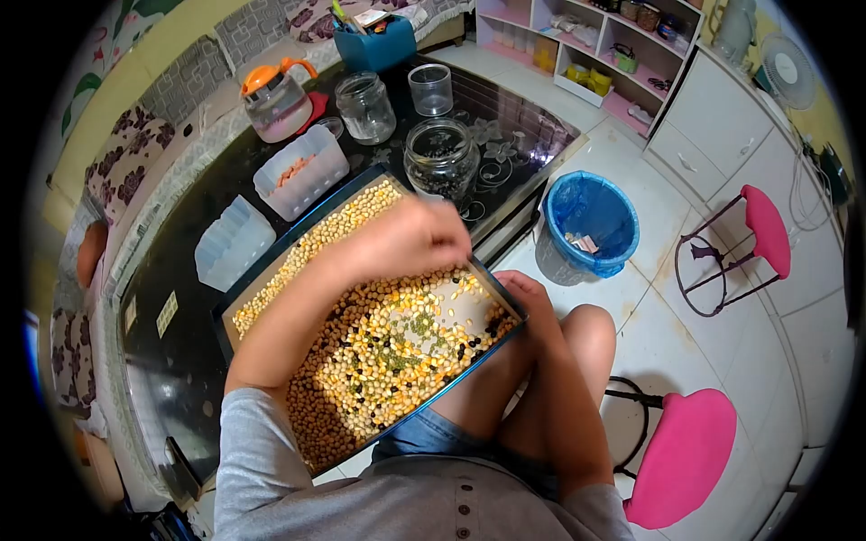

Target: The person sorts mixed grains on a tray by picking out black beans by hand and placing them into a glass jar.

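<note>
A shallow, dark-rimmed tray (223, 338) rests tilted across my lap and the table edge. In it lie pale round beans or chickpeas (347, 216), yellow corn kernels (338, 379), small green beans (419, 325) and black beans (494, 322). My left hand (415, 236) is over the tray's upper part, fingers curled closed; whatever they hold is hidden. My right hand (532, 302) grips the tray's right end, its fingers partly behind the rim. Beyond my left hand stands an open glass jar (442, 158) with dark contents.
On the black table (158, 361) stand a plastic bin with orange-pink bits (316, 185), a translucent bin (233, 243), a glass jar (364, 108), a clear cup (430, 90) and an orange-lidded pitcher (275, 104). A blue-lined trash can (591, 225) and pink stools (683, 460) stand right.
</note>
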`<state>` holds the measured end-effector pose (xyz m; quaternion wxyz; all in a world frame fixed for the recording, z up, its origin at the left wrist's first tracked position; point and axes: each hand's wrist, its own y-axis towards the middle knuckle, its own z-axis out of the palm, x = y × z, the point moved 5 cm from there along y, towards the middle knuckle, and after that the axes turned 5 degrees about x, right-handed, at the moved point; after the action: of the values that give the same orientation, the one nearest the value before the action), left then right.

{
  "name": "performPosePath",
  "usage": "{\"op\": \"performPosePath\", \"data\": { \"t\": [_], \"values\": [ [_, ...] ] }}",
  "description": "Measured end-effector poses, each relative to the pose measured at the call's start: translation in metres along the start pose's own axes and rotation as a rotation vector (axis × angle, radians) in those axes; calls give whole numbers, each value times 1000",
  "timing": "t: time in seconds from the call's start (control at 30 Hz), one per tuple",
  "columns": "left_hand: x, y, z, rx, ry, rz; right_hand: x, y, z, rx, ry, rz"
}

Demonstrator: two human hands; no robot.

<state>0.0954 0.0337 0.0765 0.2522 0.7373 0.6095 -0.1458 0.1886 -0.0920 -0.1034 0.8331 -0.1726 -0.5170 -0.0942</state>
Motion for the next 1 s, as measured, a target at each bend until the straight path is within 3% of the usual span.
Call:
{"op": "performPosePath", "data": {
  "t": [0.1, 0.17, 0.33, 0.57, 0.77, 0.8, 1.0],
  "values": [
    [-16, -18, 53, 246, -132, -2, 3, -1, 1, 2, -15, -3],
    [-21, -28, 79, 296, -205, 108, 3, -2, 1, 2, -21, 0],
    [-19, -43, 100, 411, -143, 34, 4, -3, 2, 0, 2, 20],
    [-6, -53, 93, 378, -78, -8, -3, 0, -3, -1, 15, 22],
    [22, -35, 63, 104, 17, -139, -1, -1, -1, 25, 44, 21],
    [25, -32, 59, 92, 24, -210, -2, 0, -2, 25, 43, 23],
    [41, -26, 63, 91, 84, -188, -3, 0, -3, 9, 14, 18]
  ]
}}
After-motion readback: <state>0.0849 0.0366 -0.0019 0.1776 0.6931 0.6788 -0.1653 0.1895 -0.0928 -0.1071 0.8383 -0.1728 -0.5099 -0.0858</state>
